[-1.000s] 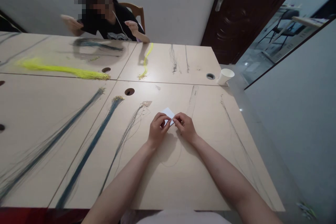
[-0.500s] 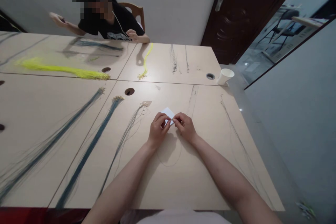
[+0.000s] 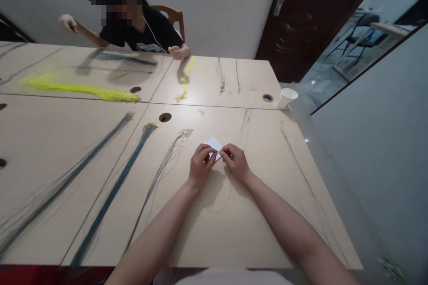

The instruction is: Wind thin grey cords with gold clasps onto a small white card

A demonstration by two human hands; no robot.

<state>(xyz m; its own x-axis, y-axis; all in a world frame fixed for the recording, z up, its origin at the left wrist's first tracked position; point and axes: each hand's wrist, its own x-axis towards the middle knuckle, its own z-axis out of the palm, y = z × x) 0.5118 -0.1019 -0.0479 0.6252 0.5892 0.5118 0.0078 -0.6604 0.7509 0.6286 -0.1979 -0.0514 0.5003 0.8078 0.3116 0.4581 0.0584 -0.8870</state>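
While pinching closed with left hand (image 3: pixel 199 164) and right hand (image 3: pixel 236 160) side by side, apparently gripping a thin cord (image 3: pixel 216 212) at the fingertips (image 3: pixel 225 154), looping on the near side over the table (image 3: pixel 240 236); working above white paper (image 3: pixel 214 143), with grey strands (image 3: pixel 160 172) leftward.

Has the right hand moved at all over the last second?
No: against the round hole in the tabletop, the right hand keeps its place, with no visible shift either way.

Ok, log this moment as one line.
left hand: pinched | right hand: pinched, fingertips close to left's | thin cord: looping below, apparently held | white card: partly behind hands | ruler: lying beyond
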